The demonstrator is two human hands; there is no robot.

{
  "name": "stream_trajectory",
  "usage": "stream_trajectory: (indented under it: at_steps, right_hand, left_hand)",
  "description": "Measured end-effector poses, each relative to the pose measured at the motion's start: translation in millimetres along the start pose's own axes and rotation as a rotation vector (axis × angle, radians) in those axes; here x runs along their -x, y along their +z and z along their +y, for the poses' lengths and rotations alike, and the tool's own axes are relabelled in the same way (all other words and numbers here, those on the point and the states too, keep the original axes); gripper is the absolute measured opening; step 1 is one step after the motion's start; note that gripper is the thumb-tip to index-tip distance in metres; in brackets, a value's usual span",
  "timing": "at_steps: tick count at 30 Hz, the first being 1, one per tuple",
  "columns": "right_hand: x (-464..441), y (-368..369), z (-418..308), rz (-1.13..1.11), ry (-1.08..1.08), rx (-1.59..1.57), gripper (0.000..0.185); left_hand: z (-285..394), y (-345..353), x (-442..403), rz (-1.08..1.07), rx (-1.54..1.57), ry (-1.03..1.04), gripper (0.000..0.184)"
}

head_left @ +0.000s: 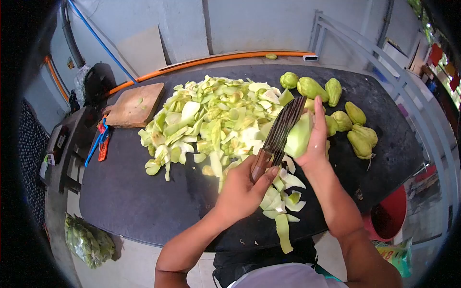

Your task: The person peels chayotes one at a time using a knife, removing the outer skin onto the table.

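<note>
My left hand [241, 189] is wrapped round the wooden handle of a knife [284, 128], whose broad blade has a dark, wavy pattern and points up and away. Held in my right hand [314, 137] is a pale green, peeled chayote [300, 136]. The blade lies across its left side; whether the edge touches the flesh I cannot tell. Beyond the knife, a large heap of chayote peelings and pieces [211, 115] covers the middle of the table. Longer peel strips [283, 233] lie below my hands, near the front edge.
Several unpeeled chayotes [362, 139] lie to the right on the dark table [139, 192]. A wooden cutting board [135, 105] and an orange-red tool [103, 148] are at the left. On the floor stand a red bucket [391, 211] and a plastic bag of greens [89, 240].
</note>
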State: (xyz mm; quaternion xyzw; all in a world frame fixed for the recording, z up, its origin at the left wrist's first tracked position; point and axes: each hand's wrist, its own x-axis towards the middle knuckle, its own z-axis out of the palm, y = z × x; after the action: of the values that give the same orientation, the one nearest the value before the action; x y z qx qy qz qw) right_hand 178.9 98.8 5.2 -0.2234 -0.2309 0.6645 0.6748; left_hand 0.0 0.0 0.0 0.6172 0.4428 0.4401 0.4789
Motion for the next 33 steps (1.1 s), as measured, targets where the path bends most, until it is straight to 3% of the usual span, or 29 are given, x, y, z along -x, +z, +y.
stream_trajectory:
  at_steps: [5, 8, 11, 12, 13, 15, 16, 19, 20, 23, 27, 31, 33]
  right_hand:
    - [12.4, 13.5, 8.2, 0.148, 0.032, -0.112, 0.057]
    - [14.3, 6.8, 12.8, 0.186, 0.046, -0.207, 0.050]
    - [13.2, 7.7, 9.8, 0.132, 0.100, -0.070, 0.042]
    - [10.0, 9.2, 1.6, 0.086, 0.206, 0.018, 0.035]
    - [11.3, 12.1, -9.3, -0.072, 0.133, 0.166, 0.033]
    - [6.0, 2.1, -30.6, -0.369, 0.121, 0.565, 0.047]
    - [10.0, 0.5, -35.6, -0.443, 0.235, 0.532, 0.050]
    - [3.3, -15.9, -27.3, -0.553, 0.238, 0.615, 0.058]
    - [1.2, -19.5, -22.8, -0.552, 0.241, 0.553, 0.067]
    - [7.0, -8.8, -12.1, -0.513, 0.131, 0.452, 0.067]
    - [17.7, 3.6, 20.4, -0.259, 0.095, 0.187, 0.065]
    - [13.2, -1.7, -2.6, -0.364, 0.283, 0.446, 0.057]
    - [13.9, -2.9, 7.9, -0.320, 0.224, 0.370, 0.053]
  left_hand:
    - [-6.2, 8.5, -2.2, 0.043, 0.063, -0.024, 0.028]
    - [-6.3, 13.3, -2.7, 0.074, 0.096, 0.072, 0.028]
    - [18.1, -12.9, -5.2, -0.020, -0.008, -0.210, 0.026]
    - [27.2, -20.6, -7.4, 0.011, 0.113, -0.268, 0.024]
    - [26.5, -28.4, -8.1, 0.044, 0.294, -0.307, 0.018]
    - [31.8, -42.9, -8.5, -0.026, 0.432, -0.374, 0.016]
    - [28.2, -42.0, -9.4, -0.033, 0.375, -0.368, 0.016]
    - [27.6, -33.5, -12.2, 0.002, 0.237, -0.396, 0.014]
    - [23.3, -30.3, -13.0, 0.054, 0.260, -0.376, 0.015]
    - [9.6, -22.1, -16.8, 0.164, 0.224, -0.243, 0.015]
    - [1.0, -14.7, -20.8, 0.212, 0.339, -0.242, 0.013]
    - [2.4, -20.5, -20.8, 0.114, 0.314, -0.261, 0.012]
    - [0.9, -15.8, -20.4, 0.125, 0.354, -0.267, 0.012]
